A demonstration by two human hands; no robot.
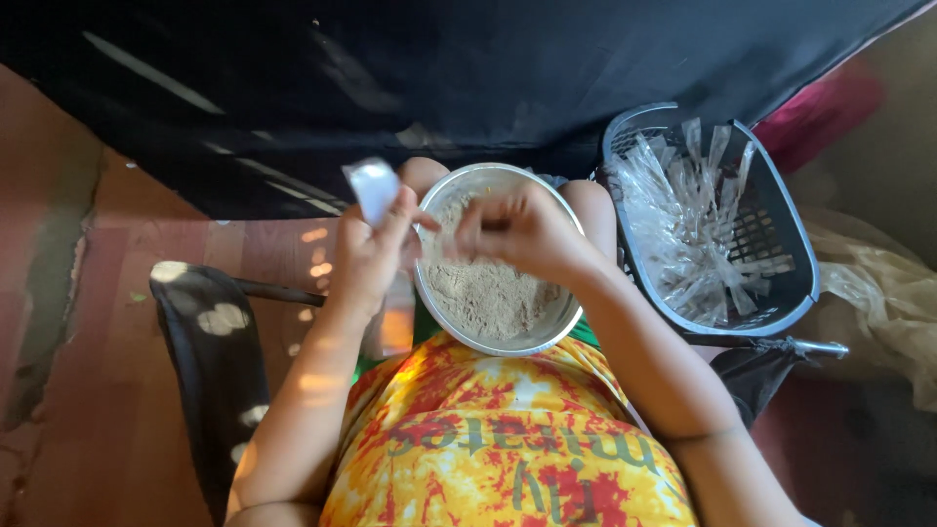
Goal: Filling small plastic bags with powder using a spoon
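A round metal bowl (500, 337) sits on the person's lap, its near rim against the yellow-and-red tie-dye shirt (488, 439) and its far rim close to the knees; it holds tan powder (488, 298) that fills the lower part and leaves the upper inside wall bare. The left hand (366, 259) is raised just outside the bowl's left rim, its fingers closed together around a small clear plastic sachet (374, 187) whose shiny open end stands up above the fingertips. The right hand (522, 232) hovers over the far half of the bowl, fingers drawn together in a pinch with the tips pointing toward the left hand; whether anything is held between them cannot be told. A narrow gap separates the two hands, right above the bowl's upper left rim. To the right, just beside the bowl and the right forearm, stands a dark grey plastic basket (791, 244) with slotted walls, holding a loose heap of clear plastic sachets (683, 224); its left edge nearly touches the right knee, so little room is left on that side. A crumpled clear plastic bag (883, 293) lies beyond the basket at the right border. To the left, the black chair arm (210, 342) runs beside the left forearm, with reddish floor (88, 322) open beyond it. A black cloth (439, 78) hangs across the top, closing off the space ahead of the knees.
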